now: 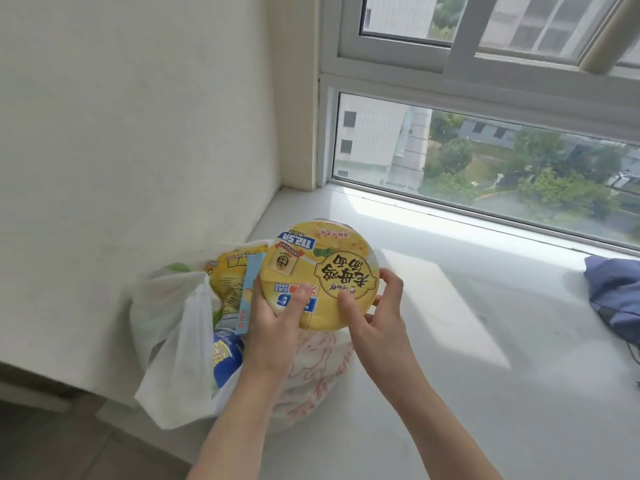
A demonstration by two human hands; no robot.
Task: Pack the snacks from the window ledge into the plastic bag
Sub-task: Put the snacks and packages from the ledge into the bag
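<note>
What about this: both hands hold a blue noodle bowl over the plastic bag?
No: the head view shows the noodle bowl is yellow, not blue. The left hand and right hand do hold it over the plastic bag.

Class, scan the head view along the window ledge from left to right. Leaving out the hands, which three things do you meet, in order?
plastic bag → noodle bowl → blue cloth

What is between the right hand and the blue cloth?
Just bare white ledge with a sunny patch, between the right hand holding the noodle bowl and the blue cloth, in the head view.
</note>
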